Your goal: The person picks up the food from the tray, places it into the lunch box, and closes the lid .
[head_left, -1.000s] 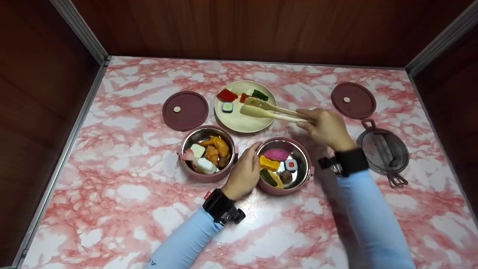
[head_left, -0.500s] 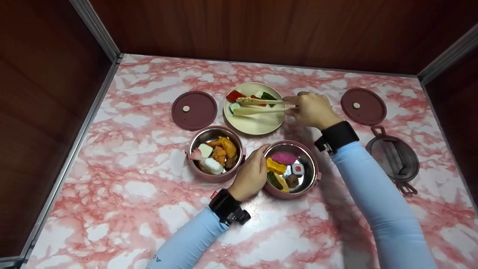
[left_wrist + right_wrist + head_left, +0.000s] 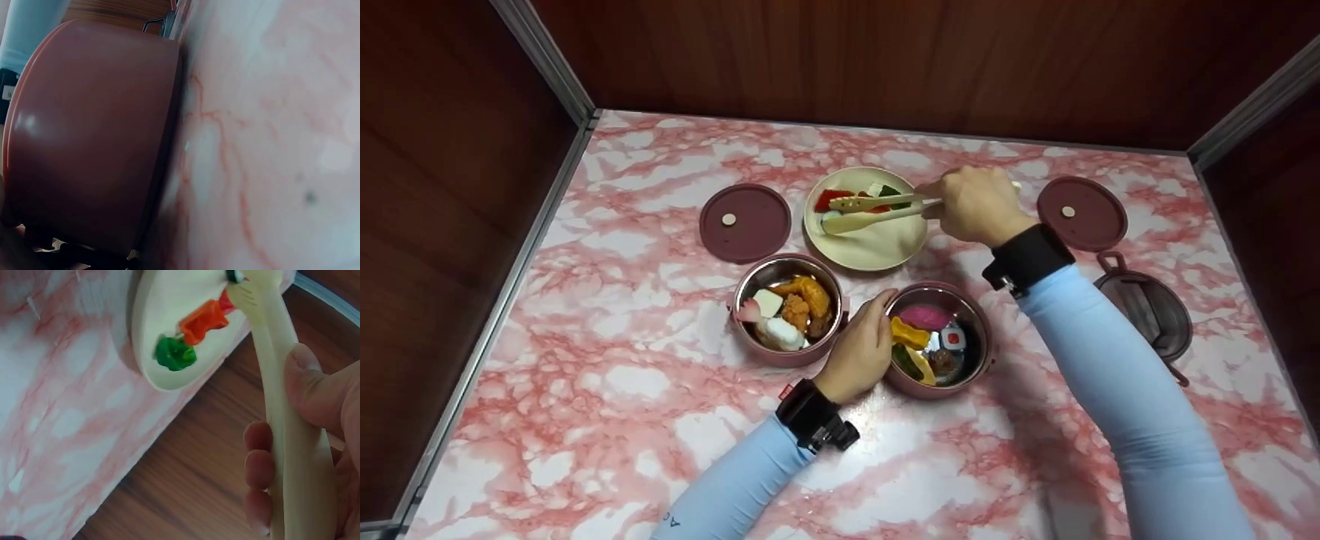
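Note:
My right hand (image 3: 979, 206) holds cream tongs (image 3: 301, 455), thumb on one arm and fingers curled round the other. Their spread tips reach over the cream plate (image 3: 870, 259), at a small sushi roll (image 3: 830, 217) they partly cover. Red toy food (image 3: 823, 201) and a green pepper piece (image 3: 175, 354) also lie on that plate. My left hand (image 3: 859, 352) grips the left side of a pink metal-lined lunch bowl (image 3: 930, 391), fingertips at its rim. Inside sit a pink oval piece (image 3: 924, 316), a yellow piece (image 3: 910, 334), another sushi roll (image 3: 952, 337) and a meatball (image 3: 941, 363).
Left of my left hand stands a second pink bowl (image 3: 780, 360) with toy chicken (image 3: 811, 294) and white pieces. Two maroon lids (image 3: 746, 240) (image 3: 1091, 229) flank the plate. A dark handled lid (image 3: 1166, 307) lies at right, partly behind my right sleeve. Wood panels enclose the table.
My right hand has shifted left and away from me, carrying the tongs' tips from the plate's middle to the sushi roll. My left hand stays on the bowl; the camera view shifts slightly.

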The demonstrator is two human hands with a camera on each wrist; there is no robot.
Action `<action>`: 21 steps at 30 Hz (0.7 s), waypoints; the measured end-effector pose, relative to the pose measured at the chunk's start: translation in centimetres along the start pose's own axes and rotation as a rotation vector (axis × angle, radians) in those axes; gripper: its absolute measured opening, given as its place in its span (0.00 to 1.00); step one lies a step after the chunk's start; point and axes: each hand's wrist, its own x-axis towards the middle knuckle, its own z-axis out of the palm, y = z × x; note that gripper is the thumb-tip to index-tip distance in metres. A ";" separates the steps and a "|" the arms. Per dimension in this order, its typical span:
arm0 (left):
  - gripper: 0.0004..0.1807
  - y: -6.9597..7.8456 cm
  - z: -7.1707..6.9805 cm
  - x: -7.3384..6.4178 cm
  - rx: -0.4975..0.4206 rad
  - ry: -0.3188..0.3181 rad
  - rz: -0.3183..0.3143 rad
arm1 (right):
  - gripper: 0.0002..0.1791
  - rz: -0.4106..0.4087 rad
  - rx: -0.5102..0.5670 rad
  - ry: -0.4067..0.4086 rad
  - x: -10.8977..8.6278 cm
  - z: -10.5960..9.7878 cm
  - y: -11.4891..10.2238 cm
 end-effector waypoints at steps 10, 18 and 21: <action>0.25 0.1 0.1 0.0 0.006 -0.002 -0.029 | 0.16 0.007 0.001 0.030 -5.4 -4.0 2.9; 0.25 0.2 0.0 -0.1 -0.017 -0.004 -0.022 | 0.18 -0.240 -0.059 0.158 -10.9 -9.9 4.6; 0.25 0.2 0.1 -0.2 -0.001 -0.007 -0.019 | 0.18 -0.304 -0.086 0.113 -12.8 -12.0 4.5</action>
